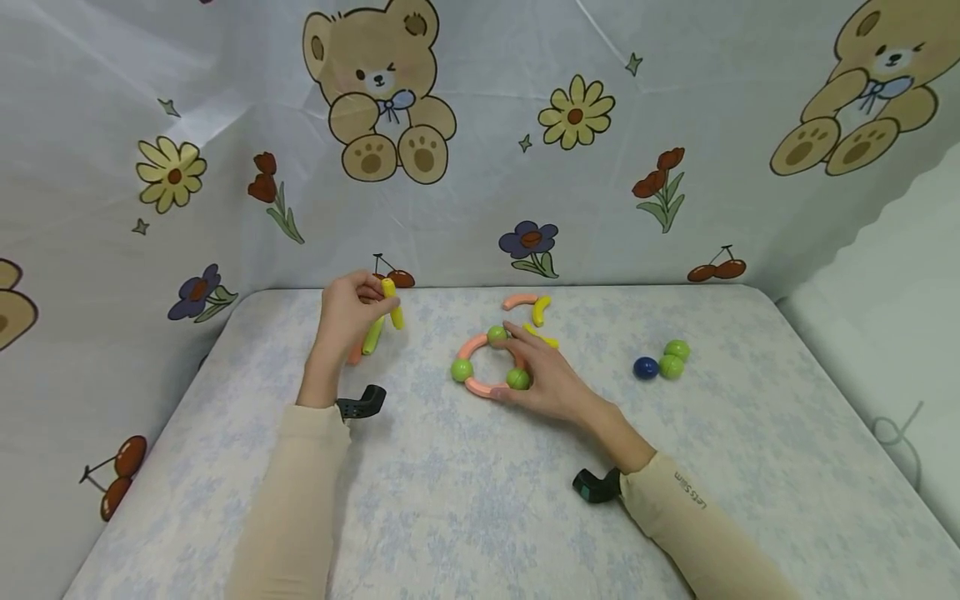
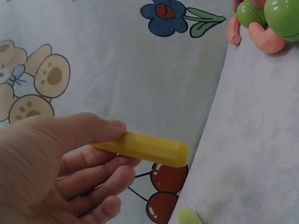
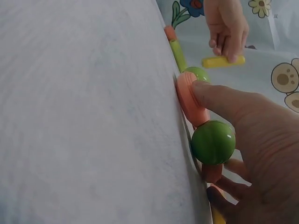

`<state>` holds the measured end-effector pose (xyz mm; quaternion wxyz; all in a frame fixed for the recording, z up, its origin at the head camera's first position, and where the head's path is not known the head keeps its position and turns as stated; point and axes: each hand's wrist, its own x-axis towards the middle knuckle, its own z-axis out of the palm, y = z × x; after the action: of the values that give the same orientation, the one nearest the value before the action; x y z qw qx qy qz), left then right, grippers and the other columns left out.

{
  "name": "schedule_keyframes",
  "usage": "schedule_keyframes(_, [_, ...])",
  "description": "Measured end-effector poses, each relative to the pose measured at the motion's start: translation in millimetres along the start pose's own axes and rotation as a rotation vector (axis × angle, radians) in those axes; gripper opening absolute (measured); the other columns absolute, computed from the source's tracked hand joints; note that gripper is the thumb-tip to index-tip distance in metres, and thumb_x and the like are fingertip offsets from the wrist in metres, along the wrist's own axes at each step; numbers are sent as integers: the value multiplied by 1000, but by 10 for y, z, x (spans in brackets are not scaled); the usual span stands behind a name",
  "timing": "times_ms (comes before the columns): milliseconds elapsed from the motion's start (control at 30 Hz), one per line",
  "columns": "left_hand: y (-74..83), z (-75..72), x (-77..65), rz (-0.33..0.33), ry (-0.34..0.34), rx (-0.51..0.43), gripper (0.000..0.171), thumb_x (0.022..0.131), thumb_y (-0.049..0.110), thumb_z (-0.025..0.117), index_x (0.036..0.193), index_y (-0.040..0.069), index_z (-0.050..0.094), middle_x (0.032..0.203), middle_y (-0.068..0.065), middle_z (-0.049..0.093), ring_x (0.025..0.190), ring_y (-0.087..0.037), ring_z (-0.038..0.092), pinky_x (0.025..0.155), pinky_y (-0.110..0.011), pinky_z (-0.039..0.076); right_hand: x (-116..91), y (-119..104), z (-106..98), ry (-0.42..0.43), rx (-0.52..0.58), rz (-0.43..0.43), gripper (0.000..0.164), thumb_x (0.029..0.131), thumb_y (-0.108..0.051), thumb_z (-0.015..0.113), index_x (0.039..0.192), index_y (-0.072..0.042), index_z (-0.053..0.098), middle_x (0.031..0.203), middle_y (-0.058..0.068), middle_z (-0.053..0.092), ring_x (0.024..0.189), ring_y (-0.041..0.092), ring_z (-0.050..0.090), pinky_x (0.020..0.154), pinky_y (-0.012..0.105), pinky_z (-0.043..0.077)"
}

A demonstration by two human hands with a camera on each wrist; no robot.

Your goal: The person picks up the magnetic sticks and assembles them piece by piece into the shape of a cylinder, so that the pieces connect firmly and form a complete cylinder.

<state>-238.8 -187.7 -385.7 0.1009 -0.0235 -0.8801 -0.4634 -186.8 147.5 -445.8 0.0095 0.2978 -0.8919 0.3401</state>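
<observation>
Sleeves [image 1: 288,508] lie nearest. Our left hand [image 1: 348,312] pinches a stick [image 1: 397,318]; our right hand [image 1: 553,382] grips, partly hiding, a ring [image 1: 478,388]. Only the head view shows the blue ball [image 1: 646,367].

Yellow stick [image 2: 154,149], pink-and-green ring [image 1: 480,388]

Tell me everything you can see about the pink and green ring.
The ring alternates glossy, plastic-looking green balls with curved pink pieces; three balls show. It appears to lie flat on the table. The right hand holds its right side, partly hiding it, with the thumb on a pink piece.
</observation>
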Motion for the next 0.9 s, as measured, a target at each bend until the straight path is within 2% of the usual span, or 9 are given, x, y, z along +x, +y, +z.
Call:
schedule_keyframes(100, [72, 37, -7, 66, -96, -52, 26, 92, 16, 84, 107, 1, 69, 105, -17, 74, 95, -27, 70, 83, -29, 57, -4, -4, 7, 7, -1, 9, 66, 88, -34, 87, 142, -4, 63, 168, 19, 37, 155, 38, 37, 118, 62, 37])
schedule_keyframes(233, [180, 137, -26, 162, -258, -99, 28, 90, 13, 85, 111, 3, 69, 106, -14, 74, 96, -26, 71, 85, -35, 58, -9, -13, 17, 9, -36, 40, 70, 88, -39, 86, 143, -4, 61, 168, 18, 37, 154, 38, 38, 118, 62, 38])
schedule_keyframes(333, [253, 229, -36, 248, -379, -108, 26, 88, 12, 87, 108, 6, 70, 103, -11, 73, 94, -25, 70, 86, -39, 57, -13, -20, 22, 5, -56, 71, 78, 89, -46, 84, 150, -7, 55, 167, 17, 39, 152, 37, 41, 117, 62, 39])
schedule_keyframes(467, [304, 335, -44, 327, -513, -140, 23, 87, 10, 87, 101, 9, 70, 98, -8, 73, 91, -23, 70, 86, -40, 58, -10, -19, 21, 9, -54, 94, 88, 88, -50, 84, 158, -11, 47, 165, 15, 42, 148, 36, 46, 115, 62, 40])
schedule_keyframes(567, [297, 388, -53, 342, -597, -172, 22, 87, 6, 86, 102, 10, 69, 99, -7, 72, 90, -24, 70, 86, -39, 58, -6, -6, 24, 12, -55, 89, 90, 89, -50, 83, 159, -10, 45, 164, 15, 43, 147, 35, 47, 116, 60, 40])
schedule_keyframes(667, [265, 425, -65, 333, -673, -171, 20, 88, 4, 83, 101, 10, 70, 99, -7, 72, 90, -24, 71, 87, -40, 58, -5, 2, 29, 9, -58, 75, 85, 90, -48, 83, 156, -7, 48, 163, 15, 44, 148, 35, 46, 117, 60, 39])
schedule_keyframes(800, [209, 484, -68, 319, -742, -118, 17, 89, 6, 82, 99, 12, 70, 94, -4, 72, 90, -22, 70, 87, -39, 58, -6, -6, 26, 10, -63, 65, 78, 90, -46, 84, 151, -6, 55, 161, 14, 47, 147, 33, 47, 116, 59, 40])
schedule_keyframes(900, [172, 543, -59, 323, -756, -58, 19, 87, 9, 85, 98, 15, 71, 92, -1, 72, 90, -19, 69, 87, -38, 57, -7, -8, 21, 18, -67, 61, 75, 89, -46, 84, 147, -6, 58, 158, 13, 49, 144, 32, 49, 115, 57, 41])
